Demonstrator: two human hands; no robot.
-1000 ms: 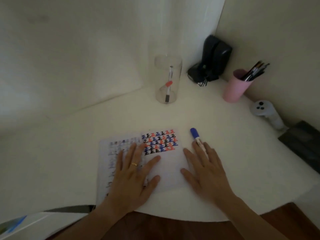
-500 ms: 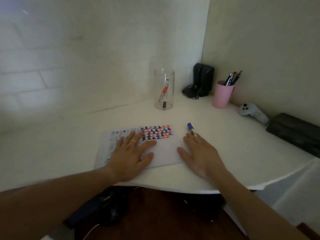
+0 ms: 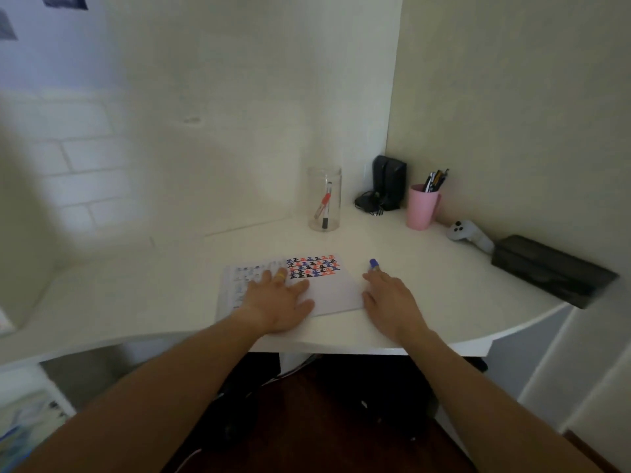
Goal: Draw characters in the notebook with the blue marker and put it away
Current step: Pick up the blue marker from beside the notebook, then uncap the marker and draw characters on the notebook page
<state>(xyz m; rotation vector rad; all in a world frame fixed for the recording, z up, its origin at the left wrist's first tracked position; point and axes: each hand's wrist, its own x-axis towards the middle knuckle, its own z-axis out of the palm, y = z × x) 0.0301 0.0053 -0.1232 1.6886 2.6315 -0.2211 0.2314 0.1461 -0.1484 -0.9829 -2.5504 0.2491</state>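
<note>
An open notebook (image 3: 333,291) lies on the white desk, its right page carrying rows of red, blue and black characters near the top. My left hand (image 3: 276,300) rests flat on the notebook, fingers spread, a ring on one finger. My right hand (image 3: 392,300) lies flat on the desk just right of the notebook. The blue marker (image 3: 374,265) lies capped on the desk; its blue cap pokes out beyond my right fingertips and the rest is hidden under them. Neither hand grips anything.
A clear jar (image 3: 324,199) with a red and a black marker stands behind the notebook. Farther right are a black device with cables (image 3: 387,189), a pink cup of pens (image 3: 421,209), a white controller (image 3: 469,233) and a black case (image 3: 549,268). The desk edge (image 3: 341,348) curves just below my wrists.
The view has pulled back and up, so the desk and hands look smaller and more wall shows. Both hands stay flat in the same places; the marker has not moved.
</note>
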